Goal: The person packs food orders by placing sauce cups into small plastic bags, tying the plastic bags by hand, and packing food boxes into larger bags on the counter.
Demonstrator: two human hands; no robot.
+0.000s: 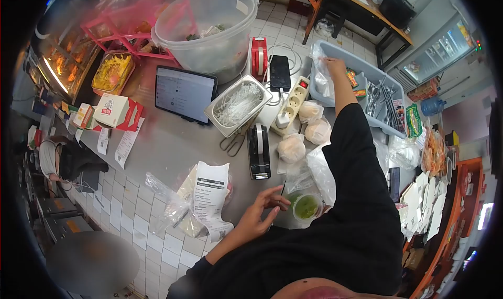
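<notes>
Meanwhile, at the blue bin (356, 63): the right hand (335, 67) reaches in at full stretch, fingers pinched together on thin clear plastic (321, 73) that lies partly within the bin.
Green cup: a clear cup (307, 207) of green contents sits at the near edge of the metal surface (152, 142), close to the wearer's black top; whether it is lidded cannot be told.
Left hand: the left hand (257, 215) is just beside the cup, fingers apart and curved; contact with the cup cannot be made out.
Bundles: three round bundles (291, 148) are already wrapped, grouped beside a power strip (291, 104).
Receipt: a long printed slip (211, 194) rests on a filled clear bag (183, 207), which appears packed.
Left open: the cup is filled, but no finished bag can be seen closed around it, and the plastic in the right hand has not fully cleared the bin.
Around the counter: a tablet (185, 93), a tray of white plastic pieces (238, 104) and scissors (231, 143); another person (50, 158) works at far left.
</notes>
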